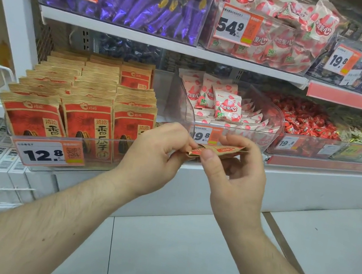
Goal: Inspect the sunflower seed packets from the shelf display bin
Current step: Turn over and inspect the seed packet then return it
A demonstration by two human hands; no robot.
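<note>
- Nearest to me, two bare forearms reach out over the pale floor tiles toward the shelving.
- The left hand and the right hand meet just in front of the shelf edge, both pinching one sunflower seed packet between thumb and curled fingers, the left at its left end, the right with the thumb on top.
- The packet lies almost flat and edge-on, which I take to be mid-turn, so that its other face can be read; that suits an inspection held close and away from the stock.
- Most of that packet is hidden by the fingers; only a strip of brown paper and red print shows, and I cannot read it.
- Just behind the left hand sits the clear display bin, with a price tag reading 12.8 on its front lip.
- The remaining seed packets stand upright in three rows, faces forward, stepped back so each row shows its top.
- The left hand covers the lower part of the right-hand row.
- To the right, a slanted clear bin of pink-and-white sweets; its tag is partly blocked by the hands.
- Further right, red wrapped candies, blurred.
- Above, purple wrappers, cut off at the top.
</note>
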